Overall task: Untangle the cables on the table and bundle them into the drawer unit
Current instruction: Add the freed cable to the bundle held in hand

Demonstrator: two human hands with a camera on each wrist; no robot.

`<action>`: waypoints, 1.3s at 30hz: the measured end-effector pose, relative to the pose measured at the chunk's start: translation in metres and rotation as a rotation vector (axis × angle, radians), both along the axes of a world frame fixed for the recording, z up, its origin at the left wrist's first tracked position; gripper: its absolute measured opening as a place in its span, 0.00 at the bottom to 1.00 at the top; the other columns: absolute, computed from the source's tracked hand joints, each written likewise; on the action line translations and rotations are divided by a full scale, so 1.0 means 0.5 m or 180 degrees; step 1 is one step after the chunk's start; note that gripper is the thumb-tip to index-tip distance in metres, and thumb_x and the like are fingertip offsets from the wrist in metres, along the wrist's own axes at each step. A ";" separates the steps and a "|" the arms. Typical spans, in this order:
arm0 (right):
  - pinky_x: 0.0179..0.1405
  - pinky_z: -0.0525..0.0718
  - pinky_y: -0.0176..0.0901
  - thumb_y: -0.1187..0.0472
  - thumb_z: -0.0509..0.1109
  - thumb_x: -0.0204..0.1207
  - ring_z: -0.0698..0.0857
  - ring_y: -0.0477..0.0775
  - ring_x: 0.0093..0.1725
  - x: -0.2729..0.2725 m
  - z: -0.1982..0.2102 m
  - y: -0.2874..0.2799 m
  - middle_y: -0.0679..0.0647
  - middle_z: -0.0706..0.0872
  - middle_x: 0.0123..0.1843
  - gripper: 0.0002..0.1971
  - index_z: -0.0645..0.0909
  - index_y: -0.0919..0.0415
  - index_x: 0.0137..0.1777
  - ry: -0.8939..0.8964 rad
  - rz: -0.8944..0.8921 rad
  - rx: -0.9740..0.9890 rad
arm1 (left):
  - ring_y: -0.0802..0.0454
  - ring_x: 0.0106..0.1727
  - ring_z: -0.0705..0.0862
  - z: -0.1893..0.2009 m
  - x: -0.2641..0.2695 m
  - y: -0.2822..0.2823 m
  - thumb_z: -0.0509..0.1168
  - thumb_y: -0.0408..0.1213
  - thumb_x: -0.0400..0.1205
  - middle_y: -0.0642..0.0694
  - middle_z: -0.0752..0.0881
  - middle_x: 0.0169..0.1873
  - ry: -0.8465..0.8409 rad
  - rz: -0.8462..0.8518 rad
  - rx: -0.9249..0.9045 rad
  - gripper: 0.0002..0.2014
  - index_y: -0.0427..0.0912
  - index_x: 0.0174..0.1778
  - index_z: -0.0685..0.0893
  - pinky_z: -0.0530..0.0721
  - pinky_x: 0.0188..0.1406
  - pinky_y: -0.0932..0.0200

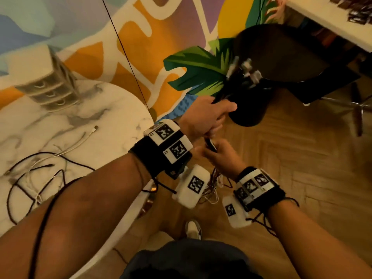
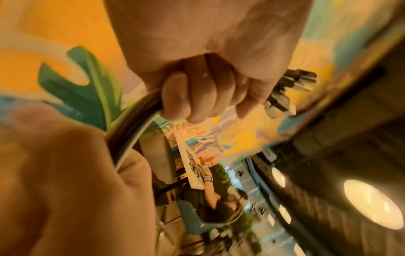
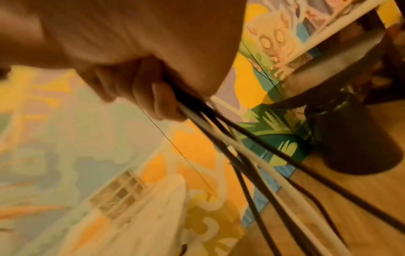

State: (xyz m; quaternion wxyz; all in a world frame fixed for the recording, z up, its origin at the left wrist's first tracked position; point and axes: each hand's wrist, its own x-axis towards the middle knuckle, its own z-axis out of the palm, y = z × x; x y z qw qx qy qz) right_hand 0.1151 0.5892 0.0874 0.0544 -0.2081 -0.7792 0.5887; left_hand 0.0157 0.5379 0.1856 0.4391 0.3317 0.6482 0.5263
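My left hand (image 1: 211,113) grips a bundle of black and white cables (image 1: 244,71) just below its plug ends, held out over the floor to the right of the table. In the left wrist view its fingers (image 2: 203,97) curl round the bundle (image 2: 131,135), and the plugs (image 2: 291,90) stick out beyond the fist. Just below, my right hand (image 1: 217,156) grips the same bundle. In the right wrist view the strands (image 3: 241,147) fan out downward from that hand (image 3: 142,93). More loose cables (image 1: 40,170) lie tangled on the marble table (image 1: 90,109). The small drawer unit (image 1: 46,83) stands at the table's far left.
A white cable with a plug (image 1: 76,141) lies on the table near the tangle. A black chair (image 1: 281,57) and a dark round base (image 1: 247,115) stand on the wooden floor beyond my hands. A painted wall runs behind the table. A white desk edge (image 1: 332,23) is at top right.
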 end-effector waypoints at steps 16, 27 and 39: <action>0.28 0.68 0.44 0.51 0.67 0.80 0.70 0.53 0.25 0.078 -0.268 0.058 0.54 0.72 0.24 0.21 0.72 0.62 0.29 -0.2116 -0.1396 -0.0472 | 0.43 0.26 0.71 0.217 -0.145 -0.087 0.48 0.50 0.88 0.41 0.71 0.23 0.5507 0.0089 -0.0245 0.26 0.34 0.41 0.83 0.68 0.30 0.51; 0.21 0.61 0.42 0.58 0.62 0.77 0.63 0.50 0.20 -0.003 -0.092 0.013 0.49 0.67 0.22 0.20 0.70 0.50 0.21 -0.0369 -0.1409 -0.1278 | 0.41 0.36 0.83 -0.050 -0.050 -0.075 0.61 0.40 0.82 0.39 0.86 0.33 0.3237 -0.0395 -0.1036 0.14 0.36 0.36 0.85 0.75 0.34 0.49; 0.20 0.68 0.36 0.70 0.63 0.79 0.66 0.40 0.15 -0.019 -0.026 -0.025 0.43 0.70 0.16 0.19 0.70 0.57 0.26 0.0031 -0.0665 -0.0873 | 0.49 0.33 0.78 -0.045 -0.027 -0.021 0.64 0.34 0.81 0.44 0.82 0.33 0.2374 0.0077 -0.0644 0.07 0.33 0.41 0.82 0.71 0.27 0.65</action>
